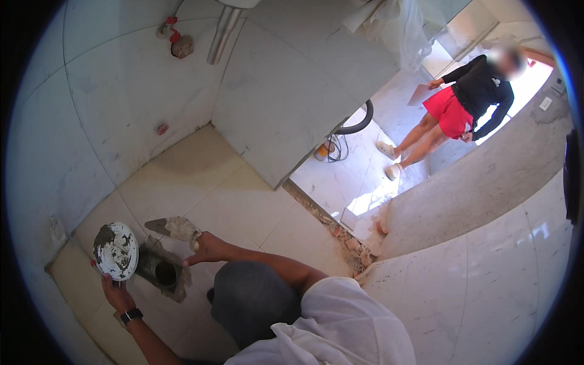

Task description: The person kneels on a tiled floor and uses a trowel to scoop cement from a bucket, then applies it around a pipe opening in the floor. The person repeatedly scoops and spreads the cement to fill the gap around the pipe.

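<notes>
My left hand, with a dark watch at the wrist, grips the lower edge of a round white lid. Grey mortar is smeared over the lid's face, thickest at its upper left. In my right hand is a pointing trowel, its pointed blade directed left toward the lid. Pale, crusted material coats the trowel near the grip. Between my hands, a rectangular recess in the floor tiles has a round drain hole, with wet-looking mortar around its edges. Part of the recess lies behind the lid.
Tiled walls meet in the corner ahead. A grey panel stands beside the doorway, where broken rubble lines the threshold. Beyond it, another person stands holding a flat board near a corded orange container. A dark grey rounded shape sits between my arms.
</notes>
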Motion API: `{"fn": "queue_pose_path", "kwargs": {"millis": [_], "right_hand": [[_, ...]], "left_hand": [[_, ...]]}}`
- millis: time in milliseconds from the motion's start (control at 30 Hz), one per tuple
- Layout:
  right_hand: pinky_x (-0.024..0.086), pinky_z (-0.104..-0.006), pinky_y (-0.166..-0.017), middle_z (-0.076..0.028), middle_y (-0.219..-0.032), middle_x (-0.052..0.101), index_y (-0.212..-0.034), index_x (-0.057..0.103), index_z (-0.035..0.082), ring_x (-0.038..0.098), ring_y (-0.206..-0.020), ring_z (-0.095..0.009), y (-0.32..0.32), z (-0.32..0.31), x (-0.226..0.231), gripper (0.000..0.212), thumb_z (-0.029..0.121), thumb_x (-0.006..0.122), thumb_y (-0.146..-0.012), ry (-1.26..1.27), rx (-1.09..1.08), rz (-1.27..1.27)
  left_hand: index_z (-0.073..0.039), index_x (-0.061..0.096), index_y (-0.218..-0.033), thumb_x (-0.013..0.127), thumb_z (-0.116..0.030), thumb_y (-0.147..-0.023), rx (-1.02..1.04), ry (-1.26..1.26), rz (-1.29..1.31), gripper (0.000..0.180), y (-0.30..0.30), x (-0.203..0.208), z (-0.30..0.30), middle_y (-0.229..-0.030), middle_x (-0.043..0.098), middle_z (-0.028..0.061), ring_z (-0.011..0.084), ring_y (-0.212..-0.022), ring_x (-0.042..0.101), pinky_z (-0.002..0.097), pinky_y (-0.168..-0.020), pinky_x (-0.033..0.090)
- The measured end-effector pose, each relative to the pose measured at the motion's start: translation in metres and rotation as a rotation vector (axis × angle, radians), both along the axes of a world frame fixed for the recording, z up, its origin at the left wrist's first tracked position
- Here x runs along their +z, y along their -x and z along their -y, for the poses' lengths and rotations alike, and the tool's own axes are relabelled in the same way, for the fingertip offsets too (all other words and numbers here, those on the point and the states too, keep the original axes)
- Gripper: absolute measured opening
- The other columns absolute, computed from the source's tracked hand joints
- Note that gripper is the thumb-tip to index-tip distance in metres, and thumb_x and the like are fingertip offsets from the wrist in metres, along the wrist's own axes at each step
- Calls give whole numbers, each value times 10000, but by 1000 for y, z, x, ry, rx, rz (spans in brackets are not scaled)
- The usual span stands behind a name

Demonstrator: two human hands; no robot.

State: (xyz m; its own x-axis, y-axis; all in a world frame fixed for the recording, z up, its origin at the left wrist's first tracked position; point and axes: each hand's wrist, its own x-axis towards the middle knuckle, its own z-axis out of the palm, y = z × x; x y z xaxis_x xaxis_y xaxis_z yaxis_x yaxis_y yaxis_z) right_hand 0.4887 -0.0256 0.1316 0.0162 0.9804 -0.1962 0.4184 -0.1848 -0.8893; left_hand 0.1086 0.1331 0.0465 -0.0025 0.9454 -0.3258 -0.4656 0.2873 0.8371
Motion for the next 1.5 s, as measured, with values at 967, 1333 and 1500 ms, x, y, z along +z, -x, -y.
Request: {"fn": "queue_pose_path", "kwargs": {"millis": [967, 1333, 1500], "right_hand": [[528, -394, -892, -252, -1072, 719, -1257, 656, -64, 690, -1003, -294, 4, -8, -3, 715, 502, 843, -861, -3, -8, 29], [517, -396, -906, -190, -1072, 709, -1193, 678, -7, 667, -1012, -277, 4, -11, -11, 578, 463, 823, -889, 87, -31, -41], [518, -385, -846, -193, -955, 723, -1190, 710, -7, 667, -911, -245, 3, -9, -16, 574, 456, 834, -875, 53, -46, -42]], "left_hand": [[-38, 443, -1533, 529, -271, -1083, 88, 33, 63, 514, -5, -10, -2, -1496, 546, 132, 268, -1364, 535, 481, -1142, 433], [-30, 481, -1502, 519, -273, -1089, 65, 16, 84, 480, -13, -5, -5, -1503, 544, 131, 253, -1372, 537, 443, -1102, 458], [-21, 485, -1504, 510, -319, -1102, 70, -12, 52, 501, -15, -11, -9, -1494, 553, 141, 263, -1357, 555, 442, -1110, 463]]}}
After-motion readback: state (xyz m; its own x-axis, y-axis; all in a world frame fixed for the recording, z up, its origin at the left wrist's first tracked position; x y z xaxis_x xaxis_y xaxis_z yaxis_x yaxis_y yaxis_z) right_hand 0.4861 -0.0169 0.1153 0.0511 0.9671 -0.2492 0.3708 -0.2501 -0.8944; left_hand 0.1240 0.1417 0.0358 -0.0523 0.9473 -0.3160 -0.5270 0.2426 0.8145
